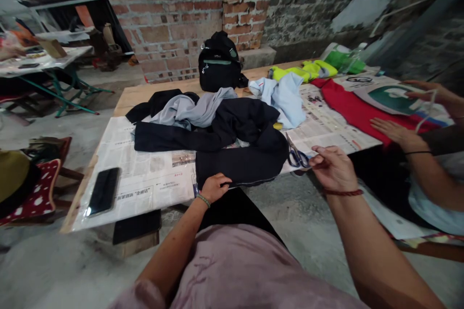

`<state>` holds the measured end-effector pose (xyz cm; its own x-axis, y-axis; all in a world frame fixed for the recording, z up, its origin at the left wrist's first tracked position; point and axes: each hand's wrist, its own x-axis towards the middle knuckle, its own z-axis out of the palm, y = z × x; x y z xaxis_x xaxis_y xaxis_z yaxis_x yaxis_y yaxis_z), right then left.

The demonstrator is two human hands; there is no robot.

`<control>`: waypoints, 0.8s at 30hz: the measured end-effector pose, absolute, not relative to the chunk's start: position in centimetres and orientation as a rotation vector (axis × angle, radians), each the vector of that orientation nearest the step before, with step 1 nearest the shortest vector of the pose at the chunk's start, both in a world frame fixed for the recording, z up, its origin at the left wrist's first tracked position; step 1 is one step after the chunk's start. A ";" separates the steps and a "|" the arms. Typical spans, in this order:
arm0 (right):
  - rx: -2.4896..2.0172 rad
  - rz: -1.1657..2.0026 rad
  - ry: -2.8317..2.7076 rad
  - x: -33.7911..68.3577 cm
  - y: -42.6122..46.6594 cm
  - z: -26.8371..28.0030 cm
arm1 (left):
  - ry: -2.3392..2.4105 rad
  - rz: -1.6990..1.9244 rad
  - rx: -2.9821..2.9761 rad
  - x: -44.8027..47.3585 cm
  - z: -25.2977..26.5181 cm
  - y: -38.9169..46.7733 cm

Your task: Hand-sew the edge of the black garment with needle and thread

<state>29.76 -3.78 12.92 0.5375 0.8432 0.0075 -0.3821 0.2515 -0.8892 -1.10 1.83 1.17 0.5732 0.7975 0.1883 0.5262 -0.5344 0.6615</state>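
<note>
My left hand [214,187] is closed on the near edge of a black garment [239,164] at the table's front edge. The fingers pinch a fold of its cloth, and a pale line runs along that edge. To the right, my right hand [335,169] is raised off the cloth with thumb and fingers pressed together; whatever they pinch is too small to make out. Just left of those fingertips lie scissors [297,157] with dark blue handles, blades pointing away from me. Grey cloth [197,108] is bunched behind the black garment.
Newspaper [155,188] under clear plastic covers the table. A phone [104,191] lies at left, and a black backpack [219,63] stands at the back. Light blue cloth [284,99] lies behind the scissors. On the right, a co-worker's hands [398,135] handle red cloth [348,106].
</note>
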 end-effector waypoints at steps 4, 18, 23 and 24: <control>-1.022 0.899 -0.674 29.5 -4.4 13.4 | 1.053 0.629 2.228 -1.3 1.4 2.1; -1.382 1.531 -1.297 15.5 -6.2 2.9 | 1.045 0.463 2.398 -1.7 2.7 2.2; -1.431 1.357 -1.106 16.5 -2.7 1.2 | 1.139 0.426 2.371 -2.5 2.7 2.0; -1.419 1.386 -1.044 16.9 -2.1 1.1 | 1.160 0.424 2.344 -2.6 2.6 2.0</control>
<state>16.89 -2.10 1.07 0.0285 0.9625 -0.2697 -0.0065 -0.2696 -0.9629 -2.62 2.02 2.60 0.5912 0.8043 0.0593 0.6531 -0.5206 0.5499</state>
